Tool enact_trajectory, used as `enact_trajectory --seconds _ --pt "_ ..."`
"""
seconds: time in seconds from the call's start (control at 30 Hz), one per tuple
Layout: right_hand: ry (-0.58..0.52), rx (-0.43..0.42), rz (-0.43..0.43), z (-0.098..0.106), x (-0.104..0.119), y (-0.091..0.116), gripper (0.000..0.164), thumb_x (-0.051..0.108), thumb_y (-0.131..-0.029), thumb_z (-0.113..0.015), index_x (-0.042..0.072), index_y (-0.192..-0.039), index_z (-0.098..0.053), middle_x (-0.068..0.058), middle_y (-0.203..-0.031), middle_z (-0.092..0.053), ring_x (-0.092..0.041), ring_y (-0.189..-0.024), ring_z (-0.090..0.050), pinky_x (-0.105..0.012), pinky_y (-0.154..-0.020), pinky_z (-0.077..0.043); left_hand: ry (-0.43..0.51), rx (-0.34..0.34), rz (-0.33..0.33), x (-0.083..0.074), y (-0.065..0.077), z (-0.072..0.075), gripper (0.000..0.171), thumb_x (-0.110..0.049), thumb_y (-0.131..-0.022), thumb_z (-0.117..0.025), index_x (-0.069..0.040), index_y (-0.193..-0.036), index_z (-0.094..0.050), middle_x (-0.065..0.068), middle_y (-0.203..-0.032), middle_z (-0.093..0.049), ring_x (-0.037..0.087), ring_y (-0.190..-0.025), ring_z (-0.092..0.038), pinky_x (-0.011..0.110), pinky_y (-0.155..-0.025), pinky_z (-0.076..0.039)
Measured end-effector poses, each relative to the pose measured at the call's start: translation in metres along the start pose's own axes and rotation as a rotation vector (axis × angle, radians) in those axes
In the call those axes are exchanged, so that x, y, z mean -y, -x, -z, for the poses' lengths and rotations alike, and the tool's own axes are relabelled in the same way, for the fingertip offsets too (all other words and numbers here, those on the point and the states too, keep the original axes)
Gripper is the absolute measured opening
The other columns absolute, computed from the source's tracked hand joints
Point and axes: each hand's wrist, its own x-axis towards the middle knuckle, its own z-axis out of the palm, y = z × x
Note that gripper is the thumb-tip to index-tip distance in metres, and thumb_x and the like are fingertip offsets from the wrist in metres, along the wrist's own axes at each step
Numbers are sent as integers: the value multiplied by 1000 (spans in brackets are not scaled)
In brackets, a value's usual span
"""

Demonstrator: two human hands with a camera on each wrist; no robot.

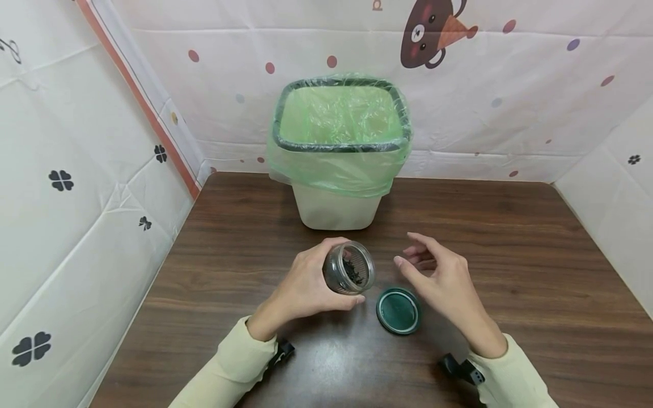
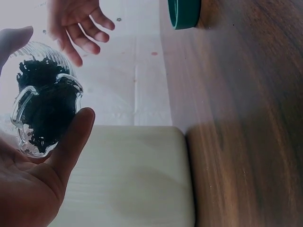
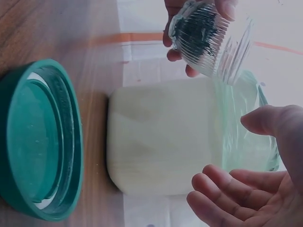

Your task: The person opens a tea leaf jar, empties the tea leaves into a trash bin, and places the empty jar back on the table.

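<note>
A clear ribbed glass jar (image 1: 349, 268) with dark loose leaves, like dry tea, in its bottom is gripped by my left hand (image 1: 314, 279). Fingers and thumb wrap its sides, and it tilts with its uncapped mouth toward the head camera. In the right wrist view the jar (image 3: 208, 40) is held up off the table. My right hand (image 1: 442, 277) hovers to the right of the jar, fingers loosely bent and holding nothing. Between and below the hands a green lid (image 1: 398, 310) lies on the table, its inner side up.
Behind the hands a pale bin (image 1: 336, 208) stands at the table's back edge, lined with a green plastic bag (image 1: 339, 164) folded over its dark rim. The brown wooden table (image 1: 535, 272) is bordered by patterned cloth walls (image 1: 229, 102) at the back and sides.
</note>
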Motion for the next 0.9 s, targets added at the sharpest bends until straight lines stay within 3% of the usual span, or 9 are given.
enact_trajectory --seconds 0.37,0.9 --pt "-9 -16 -27 3 2 -4 44 32 -81 -70 15 -120 -58 4 -87 -65 -5 -75 -58 -33 -62 -55 4 -10 -5 -2 -1 3 84 -59 -53 -79 -40 -126 -43 -18 -106 -57 -4 -90 -51 28 -76 -49" --pt "9 -29 -40 9 6 -11 43 33 -82 -69 18 -121 -58 9 -86 -64 -3 -75 -58 -23 -61 -54 35 -39 -6 -5 -2 3 83 -56 -53 -80 -39 -125 -44 -18 -106 -57 -3 -89 -52 27 -74 -49"
